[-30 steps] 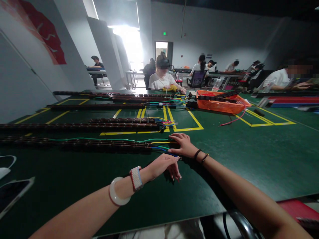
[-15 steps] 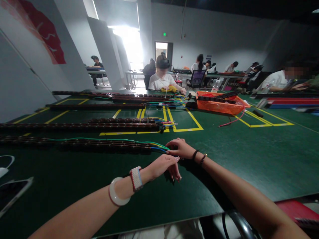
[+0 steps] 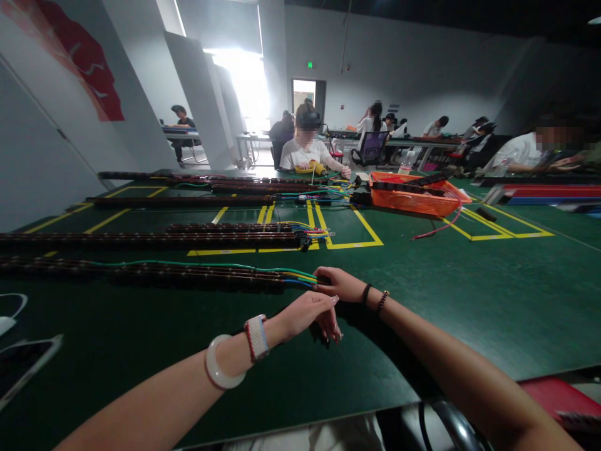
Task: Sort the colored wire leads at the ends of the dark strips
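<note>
Green table [image 3: 469, 294] in a pale-walled workroom, viewed from my remote post through the head camera; the orange basket [image 3: 413, 203] on it serves as landmark. Nearer to me than the basket, and to its left, lies the near bundle [image 3: 197, 272], a set of long dark strips whose right end gives out green, yellow and blue wires [image 3: 297, 276]. My right hand [image 3: 342, 285], on the near side of the basket and left of it, is closed round these wires, its fingers curled; their ends are hidden in the grip. My left hand [image 3: 303, 311], further to the near left of the basket, is bent at the wrist just beside the right, its fingers drooping toward the table; I cannot tell whether thumb and forefinger pinch anything. A watch [image 3: 256, 338] and a pale bangle [image 3: 218, 369] encircle that arm. Left of the basket and slightly nearer me lies a second bundle [image 3: 235, 239] with coloured leads. From the basket's right end a red wire [image 3: 436, 233] curls onto the table. Beyond the basket, to its left, sits a person [image 3: 303, 153] with a hand at a yellow object [image 3: 318, 169].
</note>
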A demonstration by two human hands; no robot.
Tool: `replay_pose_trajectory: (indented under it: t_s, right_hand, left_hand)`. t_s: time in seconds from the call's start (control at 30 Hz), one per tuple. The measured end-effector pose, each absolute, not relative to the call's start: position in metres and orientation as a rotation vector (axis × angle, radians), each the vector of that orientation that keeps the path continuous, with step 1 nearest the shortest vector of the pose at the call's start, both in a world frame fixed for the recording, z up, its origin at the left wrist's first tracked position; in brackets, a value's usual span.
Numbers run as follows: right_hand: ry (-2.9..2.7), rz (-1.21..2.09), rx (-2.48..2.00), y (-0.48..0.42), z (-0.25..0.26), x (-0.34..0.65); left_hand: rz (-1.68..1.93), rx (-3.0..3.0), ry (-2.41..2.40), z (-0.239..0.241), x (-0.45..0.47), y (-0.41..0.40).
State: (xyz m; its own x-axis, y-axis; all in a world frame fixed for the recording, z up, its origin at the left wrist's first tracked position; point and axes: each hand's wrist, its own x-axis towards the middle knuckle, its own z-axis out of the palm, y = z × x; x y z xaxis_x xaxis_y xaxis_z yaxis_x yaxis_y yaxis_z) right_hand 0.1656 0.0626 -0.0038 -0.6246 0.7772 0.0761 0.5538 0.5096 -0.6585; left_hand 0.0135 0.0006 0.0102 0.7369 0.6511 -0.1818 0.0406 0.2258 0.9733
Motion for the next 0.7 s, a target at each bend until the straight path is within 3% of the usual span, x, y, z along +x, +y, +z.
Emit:
replay_pose_trajectory:
  t_s: [0.7]
  right_hand:
    - [-2.500,0.853,-1.273,0.060,0.010,0.168]
  left_hand:
    - [0.496,1.240,0.665,0.010,0.013,0.002]
